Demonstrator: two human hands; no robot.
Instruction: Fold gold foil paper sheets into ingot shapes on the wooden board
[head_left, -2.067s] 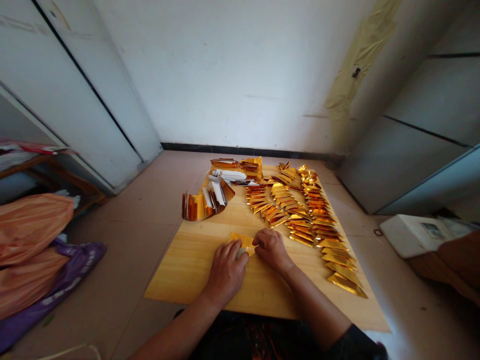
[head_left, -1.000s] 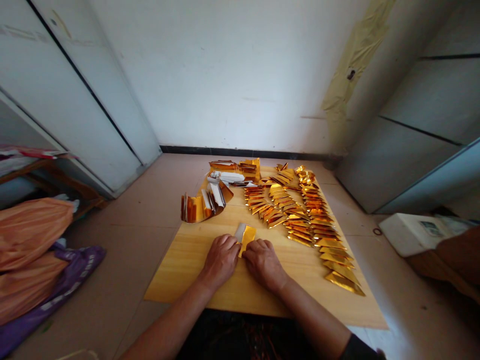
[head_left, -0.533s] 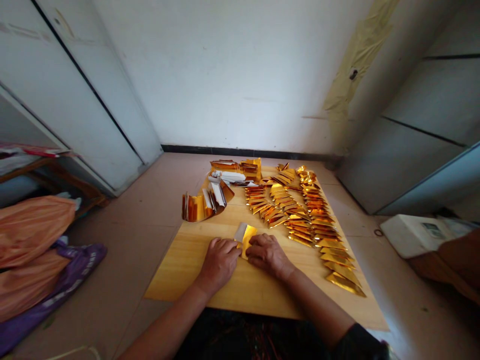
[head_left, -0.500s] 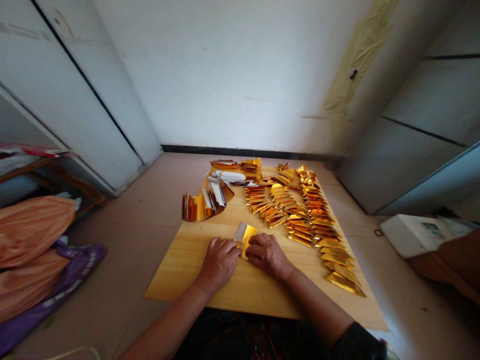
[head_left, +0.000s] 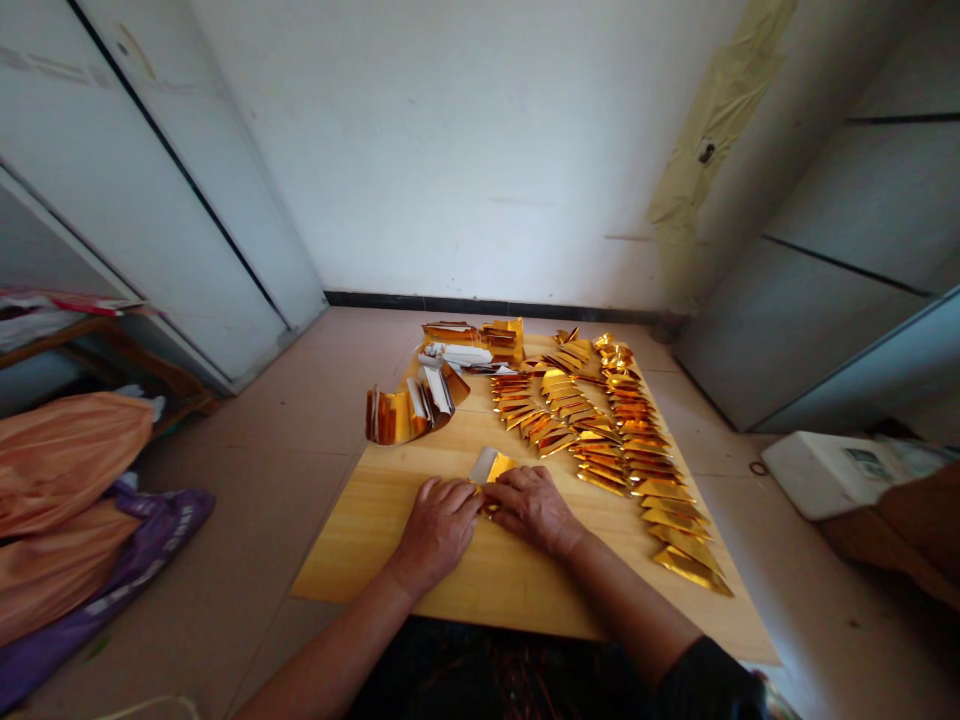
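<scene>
One gold foil fold (head_left: 496,466), seemingly paper-backed, under open left hand (head_left: 436,530), open right hand (head_left: 534,510)

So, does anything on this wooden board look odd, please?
Yes: the curled gold foil bundle at the left of the wooden board stands bent, with white paper strips inside, unlike the neat rows of folded gold triangles.

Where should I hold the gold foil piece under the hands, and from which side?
Probably the pale corner of the gold foil piece sticking out, coming from the far side. The left hand and right hand cover the near part, and it lies flat on the wooden board, so this free corner is easiest.
</scene>
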